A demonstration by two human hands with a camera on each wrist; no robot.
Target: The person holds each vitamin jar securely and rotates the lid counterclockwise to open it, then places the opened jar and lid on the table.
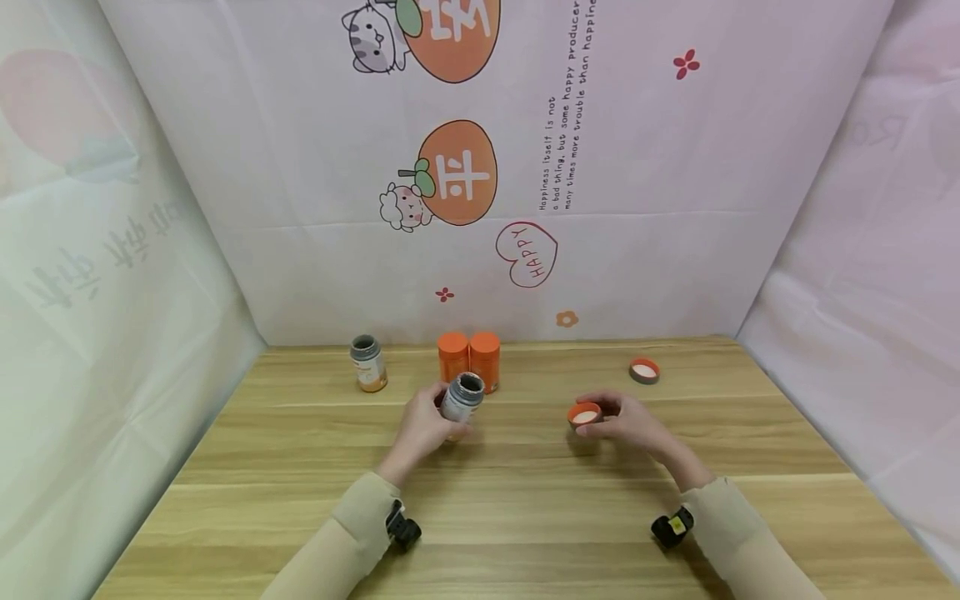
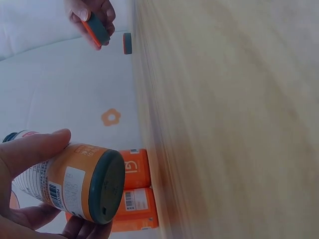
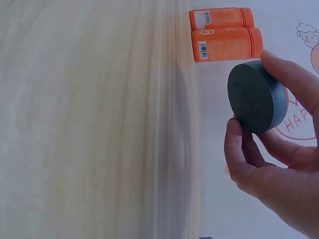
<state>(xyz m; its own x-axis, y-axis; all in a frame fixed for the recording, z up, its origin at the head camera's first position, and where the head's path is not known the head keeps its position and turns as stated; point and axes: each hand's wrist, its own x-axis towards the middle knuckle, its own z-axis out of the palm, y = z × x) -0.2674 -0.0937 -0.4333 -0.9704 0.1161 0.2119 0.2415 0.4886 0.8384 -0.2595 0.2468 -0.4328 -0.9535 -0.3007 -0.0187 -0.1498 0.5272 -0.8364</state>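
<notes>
My left hand (image 1: 422,423) grips a lidless grey jar (image 1: 459,402) with a white and orange label. In the left wrist view the same jar (image 2: 70,181) shows its dark base, held off the table and tilted. My right hand (image 1: 632,425) pinches a round lid (image 1: 585,415) by its edge, orange-rimmed inside facing up. The right wrist view shows the lid's grey-green outer top (image 3: 249,97) with raised lettering. Right behind the held jar stand two orange jars (image 1: 485,360) with orange lids, side by side.
At the back left of the wooden table (image 1: 525,517) another lidless grey jar (image 1: 368,367) stands upright. A second lid (image 1: 644,372) lies inside-up at the back right, beyond my right hand. White printed cloth (image 1: 637,208) hangs behind and along both sides.
</notes>
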